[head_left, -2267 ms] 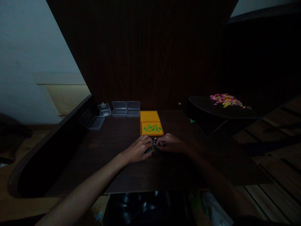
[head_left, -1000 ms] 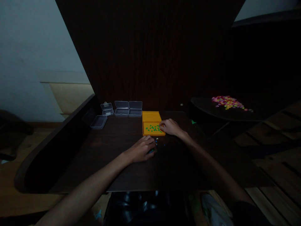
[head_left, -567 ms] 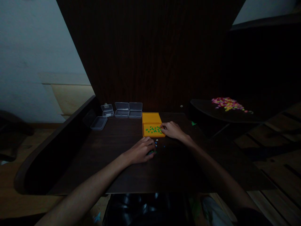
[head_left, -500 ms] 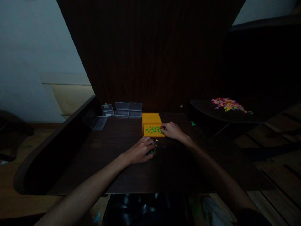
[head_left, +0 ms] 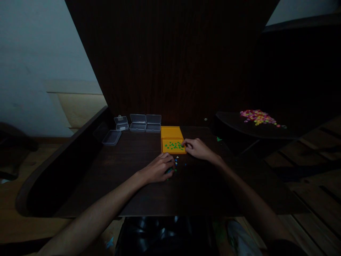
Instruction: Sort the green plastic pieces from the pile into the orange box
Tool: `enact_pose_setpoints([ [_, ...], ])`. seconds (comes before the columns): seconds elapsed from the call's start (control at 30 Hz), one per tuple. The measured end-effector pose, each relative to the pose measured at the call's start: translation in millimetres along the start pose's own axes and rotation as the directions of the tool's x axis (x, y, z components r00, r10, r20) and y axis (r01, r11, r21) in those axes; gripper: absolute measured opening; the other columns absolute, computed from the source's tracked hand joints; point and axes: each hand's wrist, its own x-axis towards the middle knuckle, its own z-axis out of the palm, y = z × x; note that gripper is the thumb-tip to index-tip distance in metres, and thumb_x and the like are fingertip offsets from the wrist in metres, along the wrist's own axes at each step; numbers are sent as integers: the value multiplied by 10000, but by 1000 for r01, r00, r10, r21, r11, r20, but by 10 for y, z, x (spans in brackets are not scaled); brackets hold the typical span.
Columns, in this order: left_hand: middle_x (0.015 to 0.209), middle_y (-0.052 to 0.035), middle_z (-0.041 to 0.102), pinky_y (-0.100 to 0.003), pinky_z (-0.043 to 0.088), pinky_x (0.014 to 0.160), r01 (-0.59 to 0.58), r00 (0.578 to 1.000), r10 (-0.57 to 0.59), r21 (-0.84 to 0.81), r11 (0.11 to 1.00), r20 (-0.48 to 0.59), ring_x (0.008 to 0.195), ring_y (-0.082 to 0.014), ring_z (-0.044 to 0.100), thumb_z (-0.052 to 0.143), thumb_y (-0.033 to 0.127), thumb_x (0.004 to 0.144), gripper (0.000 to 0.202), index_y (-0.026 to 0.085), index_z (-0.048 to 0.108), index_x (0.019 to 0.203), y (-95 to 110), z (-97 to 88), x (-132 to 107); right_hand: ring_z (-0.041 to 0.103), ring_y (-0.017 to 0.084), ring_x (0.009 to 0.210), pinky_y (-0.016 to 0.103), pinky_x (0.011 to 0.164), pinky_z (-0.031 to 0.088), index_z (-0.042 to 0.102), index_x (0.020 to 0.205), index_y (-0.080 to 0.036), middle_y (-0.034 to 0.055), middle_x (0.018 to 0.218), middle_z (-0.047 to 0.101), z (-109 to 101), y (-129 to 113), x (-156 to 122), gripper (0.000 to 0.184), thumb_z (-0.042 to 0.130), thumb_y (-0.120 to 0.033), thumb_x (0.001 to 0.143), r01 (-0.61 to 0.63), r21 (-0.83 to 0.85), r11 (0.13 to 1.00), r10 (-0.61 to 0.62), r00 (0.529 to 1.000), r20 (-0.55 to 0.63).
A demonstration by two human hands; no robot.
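Observation:
A yellow box (head_left: pixel 172 132) lies with its lid folded back, and many small green pieces (head_left: pixel 174 145) are scattered in its near half. My right hand (head_left: pixel 195 147) is at the box's right edge, thumb and fingers pinched together over the green pieces. Whatever sits between those fingertips is too small to make out. In front of the box my left hand (head_left: pixel 160 168) rests on the table, its fingers curled over a little heap of blue and green pieces (head_left: pixel 169 170). The hand hides part of that heap. A few white and blue bits (head_left: pixel 176 160) lie just beyond its fingertips.
Clear plastic cases with raised lids (head_left: pixel 145 127) stand left of the yellow box, with a smaller case (head_left: pixel 122 127) and a shallow clear tray (head_left: pixel 112 138) further left. Pink and yellow pieces (head_left: pixel 258 117) are piled on a side shelf. A dark panel (head_left: pixel 170 71) rises behind the table.
My right hand has shifted very slightly at the box's right edge, fingers still pinched. My left hand stays over the heap. The whole view has moved slightly.

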Motion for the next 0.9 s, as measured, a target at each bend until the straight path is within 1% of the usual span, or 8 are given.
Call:
enact_pose_setpoints([
  [0.17,1031,-91,609,-368,439,952,2,1000,-2,12,1000,-1,1017,-224,533,537,256,914,148,158,637,960,-13,14,-3,396,85,479,203,520,310,707,918,-134,-62,532,473,36,-94,-216,223,548,-171,766,156,215,964,-178,980,88],
  [0.27,1034,-89,611,-362,434,955,3,1000,-3,8,1000,6,1028,-224,529,544,272,917,163,152,641,969,-19,14,-7,422,83,481,200,516,328,705,909,-143,-64,544,485,101,-161,-320,193,598,-233,776,223,304,926,-278,949,150],
  [0.33,1048,-84,610,-359,429,961,8,1000,-8,3,1000,5,1041,-224,524,555,286,913,166,158,644,971,-19,9,-9,464,87,507,201,538,349,703,922,-154,-55,577,519,150,-201,-361,196,631,-270,782,259,300,918,-319,932,170],
  [0.43,1066,-76,607,-362,423,968,17,1000,-17,2,1000,-2,1061,-232,518,591,326,885,186,175,644,979,-11,-4,-14,536,108,597,218,619,384,701,922,-180,-35,643,584,225,-246,-392,192,670,-312,785,285,211,935,-321,933,161],
  [0.53,1071,-75,605,-374,417,970,31,1000,-31,9,999,-2,1066,-242,514,621,336,845,217,179,639,994,-1,-19,-21,575,133,693,239,692,397,698,950,-210,-24,699,626,292,-259,-409,204,692,-330,785,270,126,955,-288,946,153],
  [0.67,1072,-74,606,-382,414,969,47,999,-47,10,999,-4,1061,-244,515,623,312,829,202,183,633,985,1,-26,-31,565,126,663,237,681,387,690,991,-227,-30,683,622,354,-234,-420,211,676,-339,814,254,96,963,-265,954,142],
  [0.8,1066,-73,607,-385,414,982,36,999,-36,-11,999,-7,1066,-242,516,606,268,833,154,182,639,956,5,-28,-30,564,118,637,233,664,381,691,986,-225,-27,690,637,373,-216,-420,177,643,-324,847,283,105,953,-296,946,135],
  [0.9,1062,-72,608,-386,416,988,24,1000,-24,-29,999,-1,1061,-237,519,600,243,831,132,179,645,937,11,-35,-25,582,125,664,240,688,387,694,985,-220,-15,731,666,377,-222,-424,172,632,-319,858,293,97,951,-304,944,130],
])
